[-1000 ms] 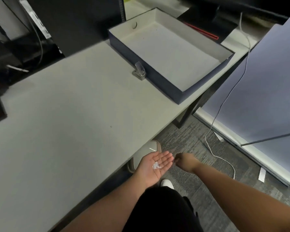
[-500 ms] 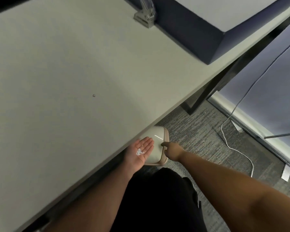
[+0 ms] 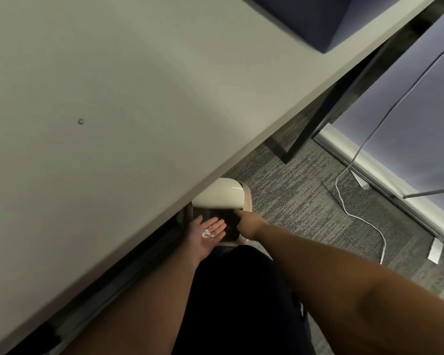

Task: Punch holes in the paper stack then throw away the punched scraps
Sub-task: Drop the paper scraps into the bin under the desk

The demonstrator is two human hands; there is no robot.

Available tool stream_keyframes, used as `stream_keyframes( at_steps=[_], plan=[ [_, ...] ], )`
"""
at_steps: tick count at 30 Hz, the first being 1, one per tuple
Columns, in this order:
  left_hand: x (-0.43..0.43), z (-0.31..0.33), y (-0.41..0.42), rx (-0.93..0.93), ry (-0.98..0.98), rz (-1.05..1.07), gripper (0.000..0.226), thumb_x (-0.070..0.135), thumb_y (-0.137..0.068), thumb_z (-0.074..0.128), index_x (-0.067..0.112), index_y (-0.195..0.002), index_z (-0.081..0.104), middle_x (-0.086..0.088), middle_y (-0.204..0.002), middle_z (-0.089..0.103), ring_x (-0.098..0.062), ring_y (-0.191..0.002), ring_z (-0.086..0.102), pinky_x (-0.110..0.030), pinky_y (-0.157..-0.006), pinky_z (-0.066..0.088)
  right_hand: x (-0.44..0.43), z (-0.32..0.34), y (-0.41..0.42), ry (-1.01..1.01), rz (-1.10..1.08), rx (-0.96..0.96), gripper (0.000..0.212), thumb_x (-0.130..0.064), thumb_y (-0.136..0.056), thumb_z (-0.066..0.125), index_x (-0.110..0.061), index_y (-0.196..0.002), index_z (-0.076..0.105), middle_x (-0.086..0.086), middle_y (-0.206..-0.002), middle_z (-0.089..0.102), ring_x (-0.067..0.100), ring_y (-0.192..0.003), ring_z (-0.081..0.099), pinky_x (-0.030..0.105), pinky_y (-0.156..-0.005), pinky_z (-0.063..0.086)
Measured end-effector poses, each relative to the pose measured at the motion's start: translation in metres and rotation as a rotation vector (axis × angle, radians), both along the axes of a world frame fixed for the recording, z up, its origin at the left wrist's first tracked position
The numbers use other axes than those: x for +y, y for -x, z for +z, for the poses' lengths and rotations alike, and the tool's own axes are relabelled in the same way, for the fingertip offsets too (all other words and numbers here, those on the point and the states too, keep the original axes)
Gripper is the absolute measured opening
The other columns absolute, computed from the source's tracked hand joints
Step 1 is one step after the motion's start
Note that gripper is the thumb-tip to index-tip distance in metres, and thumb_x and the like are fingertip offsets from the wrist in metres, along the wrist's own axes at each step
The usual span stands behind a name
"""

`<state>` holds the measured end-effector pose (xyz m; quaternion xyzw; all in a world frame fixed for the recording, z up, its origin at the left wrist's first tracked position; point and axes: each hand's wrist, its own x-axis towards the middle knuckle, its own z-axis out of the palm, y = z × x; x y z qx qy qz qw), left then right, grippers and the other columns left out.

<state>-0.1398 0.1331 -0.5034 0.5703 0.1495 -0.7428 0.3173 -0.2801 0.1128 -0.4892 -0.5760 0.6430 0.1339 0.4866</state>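
A small pile of white punched scraps (image 3: 207, 233) lies on the flat, upturned palm of my left hand (image 3: 206, 237), held beside the dark mouth of a small beige bin (image 3: 246, 201) under the desk edge. The bin's white swing lid (image 3: 222, 194) is tipped back. My right hand (image 3: 249, 221) is curled, its forefinger pressing into the bin opening at the lid's lower edge. The paper stack and the hole punch are out of view.
The grey desk top (image 3: 113, 98) fills the upper left and overhangs the bin. A dark blue box corner (image 3: 326, 24) sits at the desk's far end. A black desk leg (image 3: 310, 124), a white cable (image 3: 356, 216) and a partition wall (image 3: 408, 103) lie to the right on grey carpet.
My head has dipped closer to the floor. My right hand has reached the bin and pushed its lid open; my left hand with the scraps has moved to the opening.
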Motion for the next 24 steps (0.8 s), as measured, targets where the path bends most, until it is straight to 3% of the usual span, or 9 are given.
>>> stream_keyframes(
  at_steps=[2, 8, 12, 15, 18, 21, 24],
  plan=[
    [-0.002, -0.006, 0.005, -0.013, -0.043, -0.006, 0.072, 0.051, -0.099, 0.018, -0.003, -0.145, 0.026, -0.023, -0.153, 0.027, -0.033, -0.144, 0.022, -0.049, -0.116, 0.014, 0.001, 0.001, -0.001, -0.01, -0.009, -0.009, 0.05, -0.01, -0.091, 0.043, -0.012, -0.14, 0.035, 0.025, -0.133, 0.051, 0.04, -0.121, 0.048, 0.037, -0.099, 0.04],
    [-0.011, 0.002, 0.019, 0.084, -0.065, 0.075, 0.092, 0.073, -0.085, 0.022, 0.009, -0.15, 0.02, -0.014, -0.157, 0.022, -0.032, -0.145, 0.016, -0.054, -0.114, 0.009, 0.002, 0.003, 0.003, -0.037, -0.035, -0.037, 0.053, -0.002, -0.089, 0.039, -0.013, -0.141, 0.036, 0.023, -0.136, 0.049, 0.037, -0.123, 0.047, 0.034, -0.1, 0.039],
    [-0.012, -0.006, 0.015, 0.095, -0.016, 0.116, 0.092, 0.079, -0.075, 0.034, 0.019, -0.143, 0.039, -0.016, -0.146, 0.041, -0.037, -0.13, 0.04, -0.061, -0.102, 0.026, 0.0, 0.004, 0.004, -0.041, -0.037, -0.06, 0.049, -0.005, -0.089, 0.042, -0.011, -0.138, 0.04, 0.023, -0.135, 0.051, 0.038, -0.122, 0.047, 0.035, -0.101, 0.039],
    [-0.011, -0.007, 0.013, 0.043, 0.001, 0.091, 0.084, 0.076, -0.079, 0.03, 0.017, -0.138, 0.043, -0.014, -0.137, 0.047, -0.036, -0.124, 0.043, -0.06, -0.095, 0.031, 0.0, 0.005, 0.005, -0.04, -0.039, -0.062, 0.047, -0.006, -0.09, 0.042, -0.012, -0.136, 0.042, 0.022, -0.133, 0.052, 0.037, -0.12, 0.049, 0.035, -0.1, 0.04],
    [-0.009, -0.003, 0.013, -0.06, -0.037, 0.03, 0.071, 0.066, -0.089, 0.029, 0.019, -0.142, 0.037, -0.008, -0.145, 0.037, -0.032, -0.141, 0.028, -0.057, -0.109, 0.02, 0.003, 0.007, 0.005, -0.036, -0.035, -0.059, 0.045, -0.008, -0.091, 0.041, -0.014, -0.136, 0.043, 0.022, -0.133, 0.052, 0.037, -0.12, 0.049, 0.035, -0.1, 0.04],
    [-0.007, 0.003, 0.013, -0.208, -0.044, -0.056, 0.049, 0.038, -0.1, 0.033, 0.008, -0.136, 0.046, -0.011, -0.147, 0.041, -0.027, -0.136, 0.037, -0.043, -0.103, 0.034, 0.003, 0.013, 0.006, -0.015, -0.049, -0.071, 0.047, -0.006, -0.091, 0.042, -0.014, -0.138, 0.042, 0.021, -0.135, 0.051, 0.035, -0.123, 0.048, 0.034, -0.104, 0.039],
    [0.0, 0.023, 0.015, -0.248, -0.007, -0.08, 0.039, 0.024, -0.1, 0.037, 0.003, -0.129, 0.052, -0.012, -0.136, 0.049, -0.026, -0.131, 0.043, -0.038, -0.102, 0.036, 0.008, 0.022, 0.008, -0.013, -0.048, -0.068, 0.05, -0.002, -0.088, 0.041, -0.012, -0.137, 0.042, 0.021, -0.132, 0.054, 0.033, -0.12, 0.051, 0.03, -0.099, 0.04]
  ],
)
